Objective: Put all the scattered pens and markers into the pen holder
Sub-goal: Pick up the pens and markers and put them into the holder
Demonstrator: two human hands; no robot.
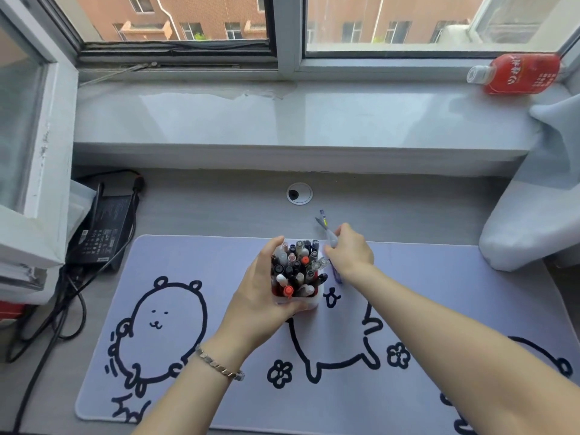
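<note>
A white pen holder (315, 299) stands on the desk mat, packed with several pens and markers (298, 265), caps up. My left hand (260, 293) wraps around the holder's left and near side. Just right of the holder, my right hand (351, 251) grips a bunch of pens (326, 229) whose ends stick out past the fingers toward the far side; a purple end (337, 275) shows below the hand.
The lilac desk mat (188, 277) with black cartoon drawings covers the near desk. A cable grommet (299, 193) sits behind the holder. A black power adapter (103, 227) and cables lie at left. A red bottle (521, 73) lies on the windowsill; a grey cushion (533, 215) is at right.
</note>
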